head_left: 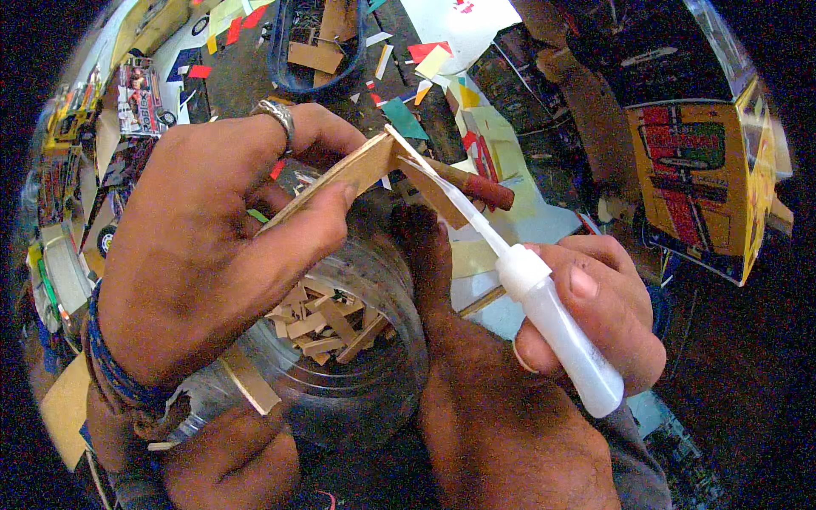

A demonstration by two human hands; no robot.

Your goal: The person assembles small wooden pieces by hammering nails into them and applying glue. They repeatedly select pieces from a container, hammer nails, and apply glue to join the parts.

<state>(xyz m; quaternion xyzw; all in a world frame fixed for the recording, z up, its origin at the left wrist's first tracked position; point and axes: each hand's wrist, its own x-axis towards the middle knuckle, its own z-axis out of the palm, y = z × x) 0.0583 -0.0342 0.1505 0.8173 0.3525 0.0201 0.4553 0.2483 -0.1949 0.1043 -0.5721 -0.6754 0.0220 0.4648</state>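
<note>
My left hand (195, 221), with a ring on one finger, pinches a thin wooden piece (361, 166) between thumb and fingers. A second wooden panel (435, 197) meets it at an angle, forming a corner. My right hand (608, 314) is wrapped round a translucent white glue bottle (568, 348) with a long narrow nozzle. The nozzle points up and left, its tip along the edge of the second panel near the corner. Below my left hand stands a clear jar (361, 408) with several small wood offcuts (327, 327) visible in it.
A blue oval tray (316, 85) with wood pieces lies at the back. Coloured paper scraps (404, 117) and a red-handled tool (489, 191) lie around. A yellow box (693, 187) stands on the right, toy vehicles (140, 98) at the left. My bare legs frame the jar.
</note>
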